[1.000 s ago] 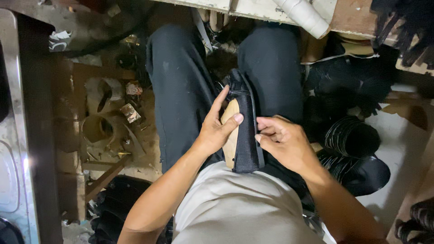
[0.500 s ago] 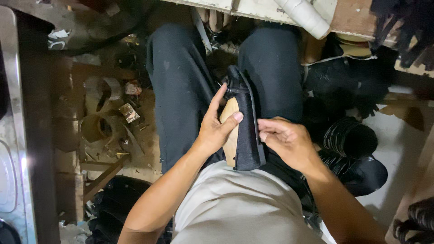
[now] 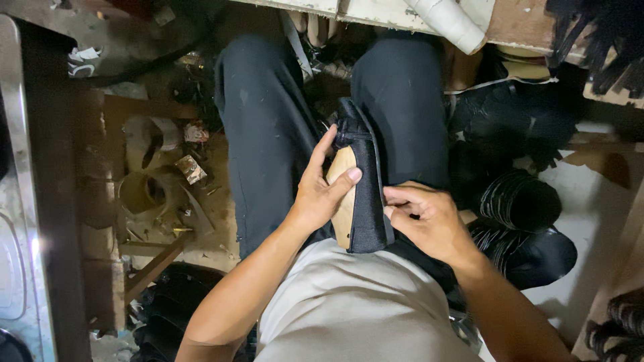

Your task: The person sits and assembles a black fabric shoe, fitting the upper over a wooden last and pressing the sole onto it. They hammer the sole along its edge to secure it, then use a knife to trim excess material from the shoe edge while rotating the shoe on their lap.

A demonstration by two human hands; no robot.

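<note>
A black slip-on shoe upper is stretched over a pale wooden last and rests on my lap between my dark trouser legs. My left hand grips the last from the left, thumb pressed on the black material. At the shoe's right edge, near the heel end, my right hand pinches the black material with its fingertips. The toe, with a small bow, points away from me.
Stacks of black shoe parts lie to my right on the floor. A white pipe and a wooden bench edge sit at the top. Rolls of tape and scraps litter the floor at left, beside a metal edge.
My right hand has shifted slightly along the shoe's right edge. The shoe and my left hand stay nearly in place.
</note>
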